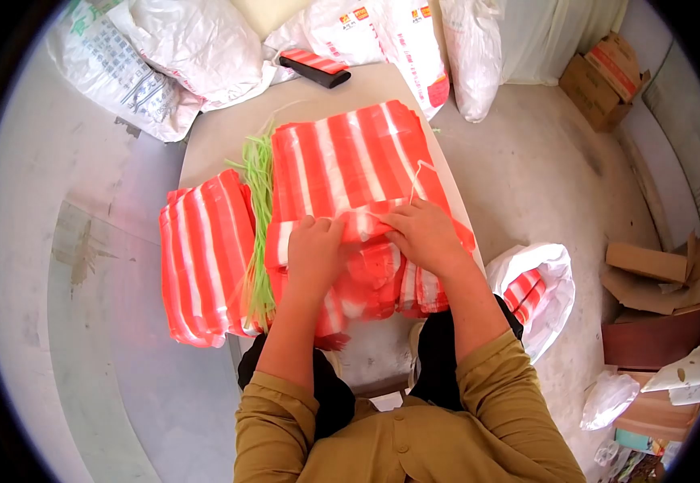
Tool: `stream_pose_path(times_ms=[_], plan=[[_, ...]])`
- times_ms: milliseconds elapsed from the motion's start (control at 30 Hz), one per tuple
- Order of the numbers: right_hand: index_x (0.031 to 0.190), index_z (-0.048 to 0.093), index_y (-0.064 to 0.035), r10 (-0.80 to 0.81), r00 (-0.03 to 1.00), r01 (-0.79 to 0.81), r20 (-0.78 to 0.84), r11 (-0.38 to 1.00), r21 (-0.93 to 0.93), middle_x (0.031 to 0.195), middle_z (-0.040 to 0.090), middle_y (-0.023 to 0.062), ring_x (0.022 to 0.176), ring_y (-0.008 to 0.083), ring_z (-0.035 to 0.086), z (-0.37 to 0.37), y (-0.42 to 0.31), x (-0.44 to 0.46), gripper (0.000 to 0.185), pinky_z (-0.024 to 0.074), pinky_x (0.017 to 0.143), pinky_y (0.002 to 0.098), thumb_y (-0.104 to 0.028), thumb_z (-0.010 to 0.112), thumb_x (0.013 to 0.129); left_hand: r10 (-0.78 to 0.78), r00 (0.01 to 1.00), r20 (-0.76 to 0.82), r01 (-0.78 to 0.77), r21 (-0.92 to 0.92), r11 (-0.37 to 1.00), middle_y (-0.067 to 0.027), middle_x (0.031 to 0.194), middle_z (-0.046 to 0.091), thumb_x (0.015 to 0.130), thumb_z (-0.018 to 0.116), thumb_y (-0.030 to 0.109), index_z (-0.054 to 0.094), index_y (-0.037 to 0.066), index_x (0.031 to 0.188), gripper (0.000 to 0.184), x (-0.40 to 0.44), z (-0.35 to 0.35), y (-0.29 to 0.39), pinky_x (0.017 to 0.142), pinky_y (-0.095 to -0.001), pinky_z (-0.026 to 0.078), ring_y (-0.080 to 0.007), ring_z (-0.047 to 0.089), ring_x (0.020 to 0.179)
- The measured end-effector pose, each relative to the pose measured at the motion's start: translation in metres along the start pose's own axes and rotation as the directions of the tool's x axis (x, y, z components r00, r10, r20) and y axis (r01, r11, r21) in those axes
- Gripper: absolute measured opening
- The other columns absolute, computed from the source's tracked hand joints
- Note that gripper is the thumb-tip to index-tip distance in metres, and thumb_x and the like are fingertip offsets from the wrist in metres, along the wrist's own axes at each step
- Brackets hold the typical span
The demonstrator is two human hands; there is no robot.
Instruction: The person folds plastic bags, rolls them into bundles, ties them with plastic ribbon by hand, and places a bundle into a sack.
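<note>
With the bent, narrow-set fingers of the left hand (315, 245) and right hand (424, 233), holding the folded band (362, 226) of a striped plastic stack (352, 157) along the right edge and toward the near edge of the tabletop (219, 133). Working beside green strips (260, 193) and a smaller striped stack (205, 258) overhanging the left edge.

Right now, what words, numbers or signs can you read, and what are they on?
No text is readable.
White plastic sack with blue print: too blurred.
White plastic sacks with red print: too small.
Brown cardboard box with red marking: too small.
Red-and-white striped plastic stack: no words show.
</note>
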State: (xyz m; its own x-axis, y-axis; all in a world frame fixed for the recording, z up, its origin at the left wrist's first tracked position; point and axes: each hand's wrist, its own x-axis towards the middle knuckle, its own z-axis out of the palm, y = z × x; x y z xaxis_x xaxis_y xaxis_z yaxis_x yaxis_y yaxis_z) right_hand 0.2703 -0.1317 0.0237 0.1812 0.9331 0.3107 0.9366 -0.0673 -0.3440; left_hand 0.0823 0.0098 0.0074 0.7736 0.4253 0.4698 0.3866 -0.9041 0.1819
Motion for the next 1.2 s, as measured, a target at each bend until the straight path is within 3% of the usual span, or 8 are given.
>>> stream_pose_path(times_ms=[133,333,433,567,700,933,1033,1200], plan=[[0.122,0.072,-0.0062,0.164,0.984,-0.175,0.062,0.905,0.388,0.117,0.072,0.0108,0.106,0.0287,0.066,-0.008,0.007,-0.003,0.032,0.0524,0.09,0.0384,-0.022,0.066,0.095,0.056,0.998,0.023,-0.057,0.062,0.996,-0.0076,0.086,0.069,0.063,0.081,0.012,0.071,0.008,0.095,0.034,-0.001,-0.007,-0.007,0.073,-0.0422,0.052,-0.0299,0.063,0.085],[0.122,0.069,0.0017,0.36,0.865,-0.477,0.35,0.373,0.796,0.111,0.071,0.0052,0.103,0.0136,0.065,-0.024,0.024,-0.007,0.027,0.0524,0.092,0.0303,-0.015,0.063,0.102,-0.039,0.976,0.216,0.114,-0.346,0.931,-0.0084,0.093,0.074,0.07,0.074,0.002,0.075,0.006,0.108,0.038,-0.008,-0.069,-0.005,0.077,-0.0368,0.055,-0.0248,0.069,0.094],[0.121,0.07,-0.0005,0.065,0.968,-0.247,0.241,0.383,0.89,0.105,0.07,0.007,0.09,0.011,0.063,-0.012,0.038,-0.01,0.029,0.0515,0.077,0.0281,-0.019,0.067,0.098,-0.378,0.62,0.687,0.778,-0.478,0.408,-0.0063,0.098,0.075,0.082,0.067,-0.003,0.073,0.004,0.115,0.034,0.001,-0.115,0.011,0.085,-0.0334,0.056,-0.018,0.071,0.096],[0.107,0.071,0.0003,0.14,0.937,-0.342,0.321,0.561,0.754,0.096,0.069,0.0035,0.086,0.0099,0.061,-0.009,0.019,-0.007,0.017,0.0502,0.074,0.0285,-0.014,0.067,0.098,-0.309,0.735,0.604,0.632,-0.775,-0.011,-0.0061,0.105,0.075,0.09,0.068,0.0,0.072,0.0,0.114,0.025,-0.019,-0.085,-0.012,0.088,-0.0325,0.056,-0.0163,0.071,0.1],[0.095,0.067,0.0005,0.203,0.917,-0.399,0.344,0.53,0.748,0.091,0.067,0.0029,0.086,0.0116,0.061,-0.014,0.015,-0.006,0.012,0.0485,0.073,0.0297,-0.011,0.067,0.099,-0.322,0.63,0.707,0.661,-0.705,-0.257,-0.0081,0.113,0.073,0.09,0.071,0.005,0.068,0.001,0.126,0.036,-0.027,-0.043,-0.016,0.088,-0.0347,0.056,-0.0182,0.07,0.104],[0.092,0.069,-0.0028,0.068,0.997,-0.08,0.047,0.944,0.32,0.096,0.062,0.0096,0.087,0.0273,0.063,-0.009,-0.001,-0.004,0.006,0.0519,0.077,0.0385,-0.008,0.071,0.09,-0.439,0.685,0.582,0.729,-0.534,0.429,-0.0152,0.112,0.074,0.088,0.078,0.031,0.062,-0.002,0.129,0.055,-0.026,-0.046,-0.011,0.087,-0.0382,0.055,-0.0257,0.071,0.1],[0.097,0.069,-0.0024,0.014,0.999,-0.003,-0.038,0.963,0.271,0.107,0.064,0.009,0.094,0.0301,0.064,-0.007,-0.007,-0.002,0.008,0.0531,0.083,0.0394,-0.006,0.071,0.09,-0.565,0.641,0.52,0.669,-0.017,0.743,-0.0198,0.108,0.072,0.088,0.075,0.033,0.064,0.0,0.125,0.051,-0.018,-0.066,-0.01,0.085,-0.0418,0.055,-0.0317,0.071,0.098],[0.109,0.069,-0.0023,-0.076,0.967,0.19,-0.244,0.854,0.484,0.113,0.067,0.0116,0.102,0.0324,0.064,0.001,-0.027,0.009,0.02,0.0536,0.089,0.0395,-0.005,0.07,0.09,-0.553,0.705,0.444,0.66,-0.126,0.74,-0.0125,0.088,0.068,0.09,0.074,0.028,0.064,0.001,0.117,0.039,-0.031,-0.067,-0.024,0.077,-0.0365,0.053,-0.0253,0.068,0.084]])
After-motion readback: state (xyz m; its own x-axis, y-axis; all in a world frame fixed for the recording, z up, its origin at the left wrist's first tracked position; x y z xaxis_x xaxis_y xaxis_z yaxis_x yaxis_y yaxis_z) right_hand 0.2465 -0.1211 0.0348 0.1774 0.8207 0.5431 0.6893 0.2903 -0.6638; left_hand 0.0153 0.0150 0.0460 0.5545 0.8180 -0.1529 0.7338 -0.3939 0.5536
